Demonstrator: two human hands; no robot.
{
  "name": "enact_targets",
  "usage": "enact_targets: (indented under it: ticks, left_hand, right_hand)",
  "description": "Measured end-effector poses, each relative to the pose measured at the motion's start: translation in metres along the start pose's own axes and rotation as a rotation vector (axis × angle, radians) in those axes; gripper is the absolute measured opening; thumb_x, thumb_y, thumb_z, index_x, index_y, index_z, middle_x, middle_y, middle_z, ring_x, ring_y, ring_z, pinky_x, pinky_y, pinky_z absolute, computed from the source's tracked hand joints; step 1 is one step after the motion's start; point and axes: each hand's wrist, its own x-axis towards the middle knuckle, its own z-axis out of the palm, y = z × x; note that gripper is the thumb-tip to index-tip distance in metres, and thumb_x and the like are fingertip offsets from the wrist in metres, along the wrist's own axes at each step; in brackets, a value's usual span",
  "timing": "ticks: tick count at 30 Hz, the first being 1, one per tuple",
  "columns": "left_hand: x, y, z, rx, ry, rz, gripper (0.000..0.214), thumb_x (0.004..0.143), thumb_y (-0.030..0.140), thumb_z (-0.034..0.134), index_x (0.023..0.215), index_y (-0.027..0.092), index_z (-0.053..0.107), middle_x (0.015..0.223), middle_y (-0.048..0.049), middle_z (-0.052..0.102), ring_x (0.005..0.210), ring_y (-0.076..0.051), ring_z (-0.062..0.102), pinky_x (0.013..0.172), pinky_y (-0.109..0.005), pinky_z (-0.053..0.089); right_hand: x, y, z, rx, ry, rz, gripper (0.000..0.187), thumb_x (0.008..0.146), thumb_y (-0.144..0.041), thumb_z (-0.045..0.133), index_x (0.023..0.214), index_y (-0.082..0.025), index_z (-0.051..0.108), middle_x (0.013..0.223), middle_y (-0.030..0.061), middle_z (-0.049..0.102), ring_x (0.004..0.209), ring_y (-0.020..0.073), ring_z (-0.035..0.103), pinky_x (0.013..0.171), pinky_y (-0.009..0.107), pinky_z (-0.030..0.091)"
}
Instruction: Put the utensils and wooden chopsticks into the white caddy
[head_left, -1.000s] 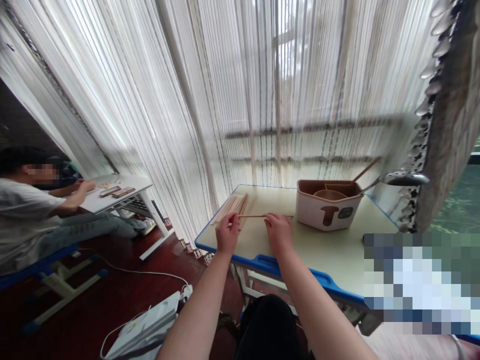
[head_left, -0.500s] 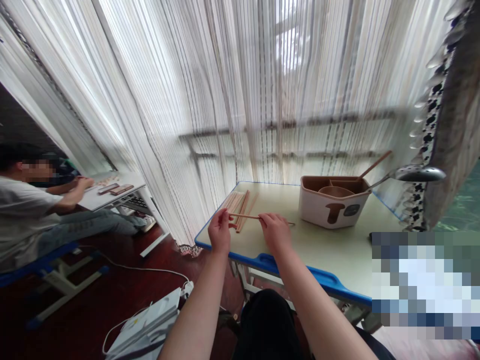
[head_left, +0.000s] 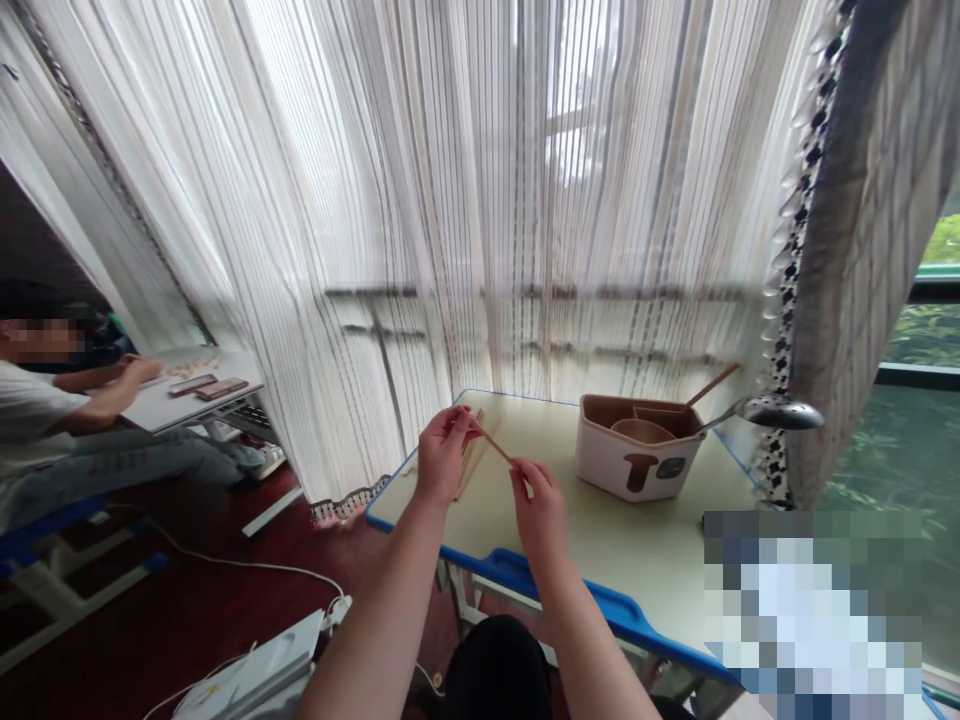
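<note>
By the right hand (head_left: 538, 502), closed in a fingertip pinch, the nearer end of a slender stick (head_left: 493, 443) is gripped; towards its farther end it is pinched by the left hand (head_left: 441, 455). The stick is held aslant above the table (head_left: 607, 550), apparently from both sides for steadiness. Similar sticks (head_left: 469, 472), straight and wood-like, are laid partly behind the left hand, presumably within reach. Farther off, an angular white-and-brown container (head_left: 600, 465), seemingly plastic, is stood; a perforated metal ladle (head_left: 784, 412) is propped in it. Sheer striped curtains (head_left: 450, 220) are hung beyond.
</note>
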Motion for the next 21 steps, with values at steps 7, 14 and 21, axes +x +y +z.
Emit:
enact_targets:
  ticks: [7, 14, 21]
  left_hand:
    - [0.02, 0.026, 0.061, 0.069, -0.223, -0.021, 0.032, 0.071, 0.034, 0.066, 0.094, 0.013, 0.066, 0.08, -0.004, 0.065, 0.067, -0.011, 0.061, 0.071, -0.031, 0.055]
    - [0.035, 0.031, 0.122, 0.049, -0.383, -0.021, 0.03, 0.067, 0.033, 0.069, 0.09, 0.014, 0.068, 0.08, -0.0044, 0.067, 0.068, -0.013, 0.062, 0.067, -0.033, 0.057]
    - [0.051, 0.043, 0.198, -0.033, -0.483, 0.136, 0.026, 0.07, 0.03, 0.066, 0.094, 0.018, 0.067, 0.089, -0.0055, 0.068, 0.082, -0.016, 0.063, 0.074, -0.032, 0.055]
  right_hand:
    - [0.02, -0.001, -0.037, 0.281, -0.14, 0.237, 0.024, 0.076, -0.037, 0.058, 0.089, -0.02, 0.068, 0.086, 0.0072, 0.069, 0.079, 0.0198, 0.064, 0.072, 0.032, 0.051]
    - [0.069, 0.0, -0.093, 0.208, -0.248, 0.292, 0.024, 0.071, -0.037, 0.062, 0.085, -0.018, 0.067, 0.076, 0.0066, 0.07, 0.069, 0.0201, 0.065, 0.065, 0.032, 0.053]
    - [0.144, -0.017, -0.152, 0.029, -0.14, 0.169, 0.016, 0.071, -0.029, 0.059, 0.081, -0.02, 0.068, 0.076, 0.0034, 0.069, 0.071, 0.0175, 0.065, 0.068, 0.029, 0.051]
